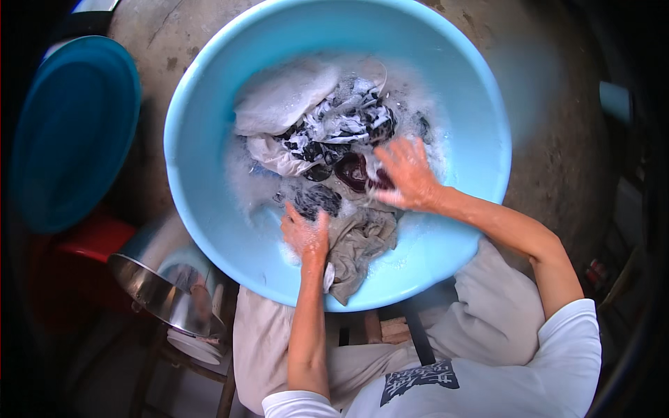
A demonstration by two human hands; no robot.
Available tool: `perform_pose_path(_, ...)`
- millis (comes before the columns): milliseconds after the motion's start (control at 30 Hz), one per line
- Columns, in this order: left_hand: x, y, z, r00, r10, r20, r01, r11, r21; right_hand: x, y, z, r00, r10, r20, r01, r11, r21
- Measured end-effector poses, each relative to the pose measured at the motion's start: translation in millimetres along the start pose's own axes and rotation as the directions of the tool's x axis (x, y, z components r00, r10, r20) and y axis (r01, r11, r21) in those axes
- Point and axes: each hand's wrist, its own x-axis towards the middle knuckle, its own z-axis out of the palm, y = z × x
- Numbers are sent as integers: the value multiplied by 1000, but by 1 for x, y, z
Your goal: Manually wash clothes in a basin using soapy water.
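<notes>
A large light-blue plastic basin (209,209) holds soapy water and wet clothes. My left hand (307,232) is low in the basin, fingers apart, at the edge of a dark wet cloth (317,201) and left of a grey-brown garment (360,245), which lies against the near wall. My right hand (410,175) is blurred, its fingers spread over the suds beside a dark red cloth (352,171); whether it touches the cloth is unclear. Beyond both hands lie a bundled black-and-white patterned garment (339,125) and a white cloth (287,99) covered in foam.
At the left, a darker blue basin (78,136) leans on its side near a red plastic object (96,237). A shiny metal pot (167,282) lies tilted beside the large basin, above a wooden stool frame (193,366). The concrete floor (549,172) surrounds the basin.
</notes>
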Motion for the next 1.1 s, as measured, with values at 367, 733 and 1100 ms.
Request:
perform_pose_path(367, 70, -24, 20, 962, 78, 260, -72, 997, -30, 49, 78, 115, 917, -310, 249, 258, 941, 221)
perform_pose_path(733, -81, 47, -56, 653, 669, 356, -658, 734, -172, -42, -10, -32, 864, -377, 334, 268, 905, 330)
perform_pose_path(1100, 16, 53, -7, 768, 505, 394, -457, 863, -216, 31, -1, 27, 835, -81, 545, -110, 945, 308)
